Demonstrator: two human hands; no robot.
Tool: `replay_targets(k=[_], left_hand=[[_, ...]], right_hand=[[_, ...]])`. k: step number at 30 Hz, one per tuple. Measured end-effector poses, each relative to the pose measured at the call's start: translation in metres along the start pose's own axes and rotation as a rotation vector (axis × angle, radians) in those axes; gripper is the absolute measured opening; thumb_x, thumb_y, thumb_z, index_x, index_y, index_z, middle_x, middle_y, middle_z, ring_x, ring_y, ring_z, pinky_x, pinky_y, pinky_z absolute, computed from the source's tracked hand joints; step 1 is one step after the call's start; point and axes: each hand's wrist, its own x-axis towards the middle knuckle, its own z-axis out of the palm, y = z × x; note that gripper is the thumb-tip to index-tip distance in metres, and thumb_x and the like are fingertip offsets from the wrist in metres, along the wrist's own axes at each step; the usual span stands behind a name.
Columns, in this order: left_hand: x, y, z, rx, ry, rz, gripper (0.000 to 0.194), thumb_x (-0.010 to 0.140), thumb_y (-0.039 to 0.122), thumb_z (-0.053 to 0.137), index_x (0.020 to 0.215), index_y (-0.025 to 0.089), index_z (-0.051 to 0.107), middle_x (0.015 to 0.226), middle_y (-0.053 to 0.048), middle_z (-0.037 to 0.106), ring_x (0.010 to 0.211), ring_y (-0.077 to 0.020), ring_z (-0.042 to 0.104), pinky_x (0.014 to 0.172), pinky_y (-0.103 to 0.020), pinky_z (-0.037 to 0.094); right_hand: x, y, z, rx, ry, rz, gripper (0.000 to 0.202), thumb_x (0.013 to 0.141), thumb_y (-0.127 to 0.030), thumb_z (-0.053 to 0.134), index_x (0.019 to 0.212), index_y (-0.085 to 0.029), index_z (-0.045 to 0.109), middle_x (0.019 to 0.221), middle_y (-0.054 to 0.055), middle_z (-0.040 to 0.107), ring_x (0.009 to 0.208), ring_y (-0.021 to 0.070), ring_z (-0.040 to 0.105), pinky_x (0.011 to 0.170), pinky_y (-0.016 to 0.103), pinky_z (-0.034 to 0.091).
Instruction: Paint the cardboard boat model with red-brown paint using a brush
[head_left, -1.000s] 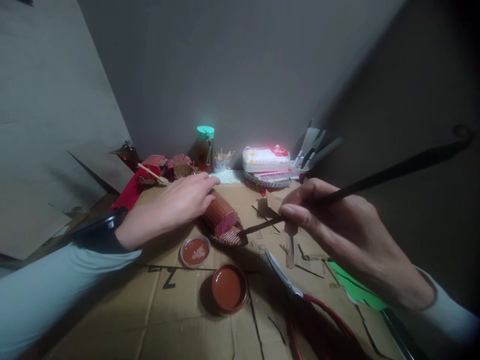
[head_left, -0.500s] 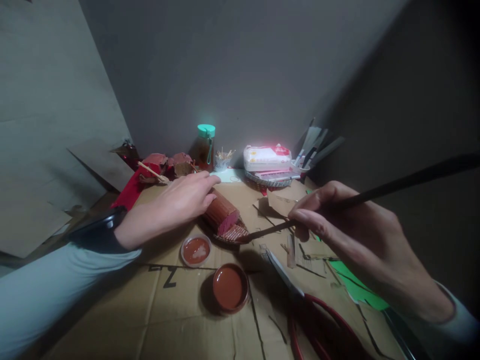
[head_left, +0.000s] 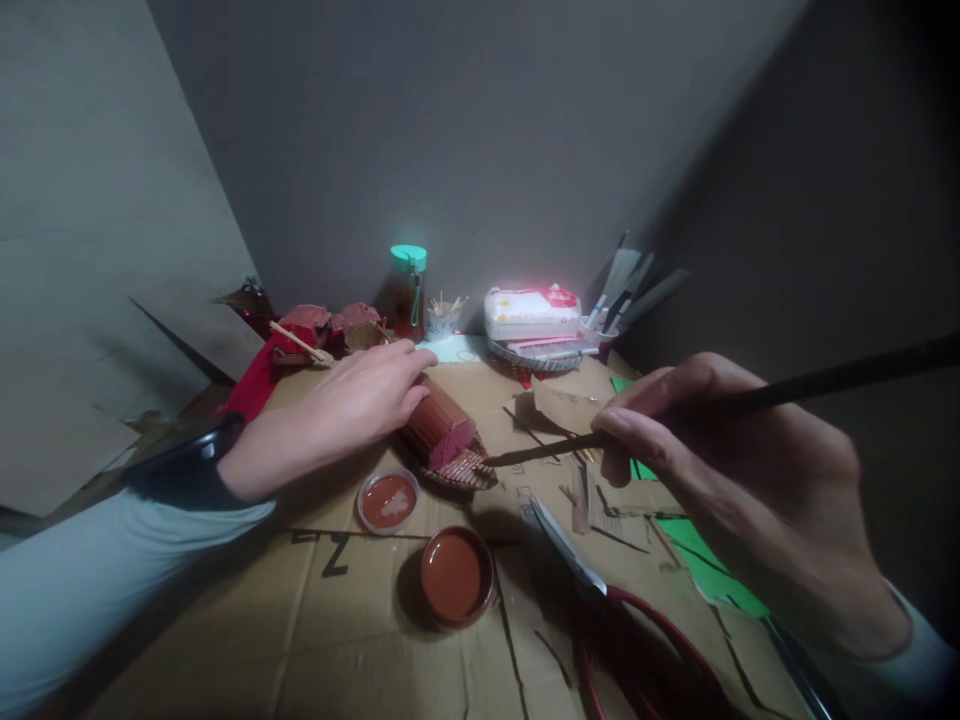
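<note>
My right hand (head_left: 750, 480) is closed around a thin dark paintbrush (head_left: 551, 448). The brush tip touches the ribbed, glossy front end of a reddish-brown cardboard model (head_left: 439, 420). Over the back of that model lies my left hand (head_left: 356, 392), its fingers curved around it and the thumb on its near side; the far fingertips are partly hidden. In front of the model stand an open pot of brown paint (head_left: 456, 575) and a shallow lid (head_left: 388, 500) with the same paint in it.
Red-handled scissors (head_left: 607, 590) lie at front right, beside cardboard scraps and green paper (head_left: 709, 565). Behind are a bottle (head_left: 409, 290) with a teal cap, a cup of sticks (head_left: 442, 318), a tissue pack (head_left: 532, 312) on a basket, and red cardboard pieces (head_left: 304, 335).
My right hand has shifted right and slightly down, and the brush tip has moved up along the model's front end. My left hand keeps its hold; the whole view has drifted slightly.
</note>
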Motion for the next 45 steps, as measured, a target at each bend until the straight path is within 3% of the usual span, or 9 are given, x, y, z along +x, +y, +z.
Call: replay_targets(k=[6, 14, 22, 31, 36, 40, 45], left_hand=[[0.0, 0.004, -0.004, -0.005, -0.001, 0.005, 0.037, 0.096, 0.034, 0.041, 0.127, 0.02, 0.056, 0.113, -0.01, 0.061, 0.106, -0.0279, 0.061, 0.09, -0.042, 0.049], [0.0, 0.004, -0.005, -0.018, -0.014, -0.002, 0.039, 0.096, 0.035, 0.04, 0.128, 0.02, 0.055, 0.118, -0.011, 0.062, 0.107, -0.0282, 0.061, 0.09, -0.042, 0.049], [0.0, 0.003, -0.002, -0.034, 0.01, 0.011, 0.037, 0.097, 0.036, 0.041, 0.126, 0.02, 0.056, 0.116, -0.01, 0.062, 0.106, -0.0275, 0.061, 0.089, -0.041, 0.049], [-0.001, 0.004, -0.004, -0.011, -0.005, -0.004, 0.04, 0.097, 0.038, 0.04, 0.128, 0.019, 0.055, 0.117, -0.012, 0.062, 0.106, -0.0279, 0.061, 0.09, -0.042, 0.05], [-0.001, 0.005, -0.005, -0.02, 0.005, 0.0, 0.038, 0.096, 0.036, 0.04, 0.126, 0.019, 0.056, 0.119, -0.011, 0.063, 0.107, -0.0279, 0.061, 0.092, -0.042, 0.049], [0.0, 0.005, -0.005, -0.021, 0.01, 0.008, 0.037, 0.095, 0.035, 0.042, 0.124, 0.019, 0.057, 0.117, -0.011, 0.064, 0.106, -0.028, 0.062, 0.09, -0.041, 0.05], [0.001, 0.005, -0.005, -0.033, 0.009, 0.011, 0.036, 0.095, 0.035, 0.042, 0.123, 0.019, 0.058, 0.115, -0.01, 0.064, 0.104, -0.0275, 0.062, 0.088, -0.041, 0.05]], right_hand=[[0.0, 0.003, 0.003, -0.039, -0.036, -0.007, 0.017, 0.09, -0.027, 0.077, 0.082, -0.021, 0.064, 0.063, -0.003, 0.065, 0.053, 0.0121, 0.062, 0.046, 0.02, 0.05], [-0.001, 0.003, 0.007, -0.021, 0.024, 0.102, 0.023, 0.089, -0.032, 0.079, 0.078, -0.021, 0.062, 0.058, -0.001, 0.069, 0.048, 0.014, 0.065, 0.04, 0.019, 0.047], [-0.005, -0.001, 0.006, -0.14, 0.214, -0.015, 0.019, 0.086, -0.023, 0.08, 0.073, -0.017, 0.068, 0.058, -0.001, 0.065, 0.048, 0.0103, 0.061, 0.043, 0.017, 0.049], [-0.007, -0.004, 0.01, -0.135, 0.203, -0.024, 0.02, 0.085, -0.02, 0.08, 0.069, -0.019, 0.067, 0.061, -0.002, 0.062, 0.048, 0.0105, 0.059, 0.041, 0.02, 0.047], [-0.006, -0.009, 0.012, -0.141, 0.302, -0.041, 0.025, 0.085, -0.018, 0.079, 0.064, -0.02, 0.065, 0.059, -0.002, 0.063, 0.044, 0.0101, 0.057, 0.038, 0.02, 0.047], [-0.005, -0.007, 0.016, -0.103, 0.33, 0.036, 0.028, 0.083, -0.023, 0.081, 0.063, -0.019, 0.063, 0.053, -0.003, 0.063, 0.042, 0.0092, 0.056, 0.039, 0.018, 0.046], [-0.004, -0.002, 0.019, -0.13, 0.314, 0.129, 0.038, 0.084, -0.028, 0.08, 0.055, -0.018, 0.059, 0.044, -0.004, 0.057, 0.036, 0.0072, 0.048, 0.035, 0.017, 0.037]])
